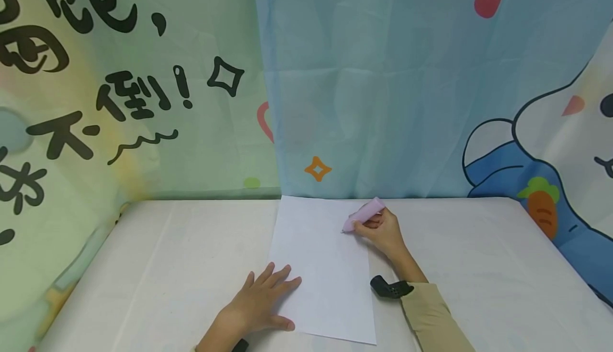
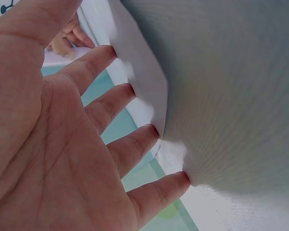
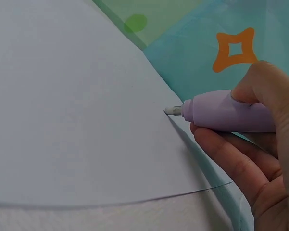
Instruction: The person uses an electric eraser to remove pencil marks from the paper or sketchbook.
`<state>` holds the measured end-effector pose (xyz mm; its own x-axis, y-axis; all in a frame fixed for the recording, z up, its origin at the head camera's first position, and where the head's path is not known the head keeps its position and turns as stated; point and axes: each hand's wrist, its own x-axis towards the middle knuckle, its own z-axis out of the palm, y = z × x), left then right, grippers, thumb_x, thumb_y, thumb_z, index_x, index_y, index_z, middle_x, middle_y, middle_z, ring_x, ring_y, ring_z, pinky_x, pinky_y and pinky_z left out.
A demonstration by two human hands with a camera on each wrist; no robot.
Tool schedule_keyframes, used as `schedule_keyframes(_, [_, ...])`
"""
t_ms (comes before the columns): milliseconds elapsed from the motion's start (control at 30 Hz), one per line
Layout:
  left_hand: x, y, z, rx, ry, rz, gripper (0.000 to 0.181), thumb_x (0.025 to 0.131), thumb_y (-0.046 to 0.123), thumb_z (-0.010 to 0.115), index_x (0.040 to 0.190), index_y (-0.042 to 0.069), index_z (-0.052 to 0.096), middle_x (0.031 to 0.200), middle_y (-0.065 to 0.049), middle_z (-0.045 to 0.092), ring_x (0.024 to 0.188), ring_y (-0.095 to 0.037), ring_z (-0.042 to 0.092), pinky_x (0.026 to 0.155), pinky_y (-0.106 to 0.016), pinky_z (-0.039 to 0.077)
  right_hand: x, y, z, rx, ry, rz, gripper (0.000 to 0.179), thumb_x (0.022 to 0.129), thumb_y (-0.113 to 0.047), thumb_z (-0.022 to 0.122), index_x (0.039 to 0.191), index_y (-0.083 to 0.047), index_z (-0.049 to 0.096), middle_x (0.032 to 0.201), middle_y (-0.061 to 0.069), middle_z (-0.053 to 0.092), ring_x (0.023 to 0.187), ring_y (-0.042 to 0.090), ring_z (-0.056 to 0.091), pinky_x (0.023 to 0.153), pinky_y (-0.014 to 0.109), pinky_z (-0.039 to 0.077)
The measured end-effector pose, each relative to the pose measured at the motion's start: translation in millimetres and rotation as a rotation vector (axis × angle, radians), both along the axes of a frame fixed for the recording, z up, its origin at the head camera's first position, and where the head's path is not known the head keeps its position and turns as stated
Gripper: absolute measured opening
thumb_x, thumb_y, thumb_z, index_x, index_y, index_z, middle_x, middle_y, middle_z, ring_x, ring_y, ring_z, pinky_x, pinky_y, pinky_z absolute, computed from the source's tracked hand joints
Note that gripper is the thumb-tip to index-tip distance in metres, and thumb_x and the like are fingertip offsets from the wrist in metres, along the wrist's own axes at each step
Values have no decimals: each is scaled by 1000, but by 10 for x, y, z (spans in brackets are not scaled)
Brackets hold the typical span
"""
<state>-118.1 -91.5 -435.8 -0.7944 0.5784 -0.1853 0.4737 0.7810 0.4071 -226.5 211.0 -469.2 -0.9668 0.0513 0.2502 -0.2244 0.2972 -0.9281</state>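
Note:
A sheet of white paper [image 1: 325, 283] lies lengthwise on the white table. Near its upper right edge my right hand [image 1: 385, 232] pinches a lilac electric eraser [image 1: 365, 214] between thumb and fingers. In the right wrist view, the eraser's pale tip [image 3: 170, 111] points at the paper; whether it touches the surface I cannot tell. My left hand [image 1: 256, 301] is spread at the paper's lower left edge, some fingertips on the sheet. The left wrist view shows its palm [image 2: 62, 159] with the fingers apart and reaching down to the surface.
The white tabletop [image 1: 191, 251] extends to both sides of the sheet. Behind it hangs a printed cloth backdrop [image 1: 383, 102] in green and blue. A black wrist device [image 1: 390, 288] sits at my right sleeve's cuff.

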Motion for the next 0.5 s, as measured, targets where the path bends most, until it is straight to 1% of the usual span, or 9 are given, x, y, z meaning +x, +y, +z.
schedule_keyframes(267, [-5,7,1,-10,-4,3,81,76,45,77,147,20,44,156,-9,36,145,-39,25,109,-69,23,7,4,21,-17,-33,25,38,77,11,71,108,17,50,93,32,67,69,-5,62,63,13,53])
schedule_keyframes(500, [-12,2,-9,-10,2,-6,81,77,45,77,147,20,44,156,-9,35,145,-39,25,109,-69,24,-2,6,-2,-40,-5,27,37,76,12,71,107,17,50,92,32,67,68,-4,62,63,13,53])
